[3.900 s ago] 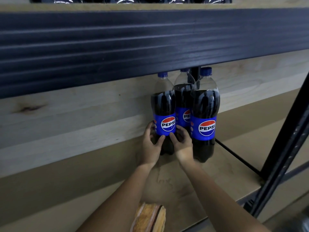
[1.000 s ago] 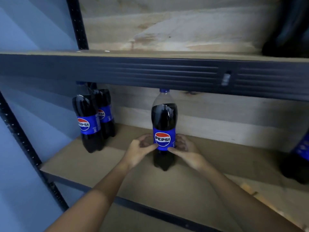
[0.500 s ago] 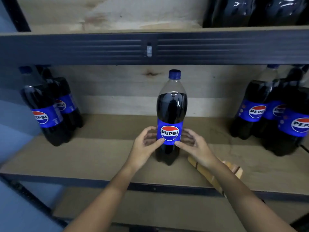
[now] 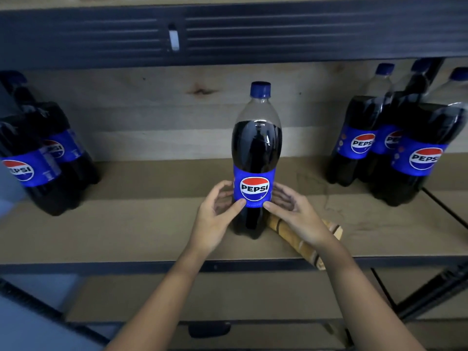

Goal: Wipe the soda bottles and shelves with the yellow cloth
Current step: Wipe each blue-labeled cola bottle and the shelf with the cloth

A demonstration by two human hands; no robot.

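A single Pepsi soda bottle (image 4: pixel 257 148) with a blue cap stands upright in the middle of the wooden shelf (image 4: pixel 126 231). My left hand (image 4: pixel 217 214) and my right hand (image 4: pixel 296 216) cup its lower label from both sides, thumbs pressed on the front. The folded yellow cloth (image 4: pixel 301 250) lies on the shelf just right of the bottle's base. My right hand and wrist partly cover it, and one end sticks out over the shelf's front edge.
Two more Pepsi bottles (image 4: pixel 33 168) stand at the shelf's left end, and a cluster of three (image 4: pixel 395 148) stands at the right. A dark metal beam (image 4: pixel 228 34) of the upper shelf hangs close above. A lower shelf (image 4: pixel 126 295) lies beneath.
The bottle has come from the right-hand cluster to the middle of the shelf, held in both hands. Over the last half second it stays in place and the hands barely shift.
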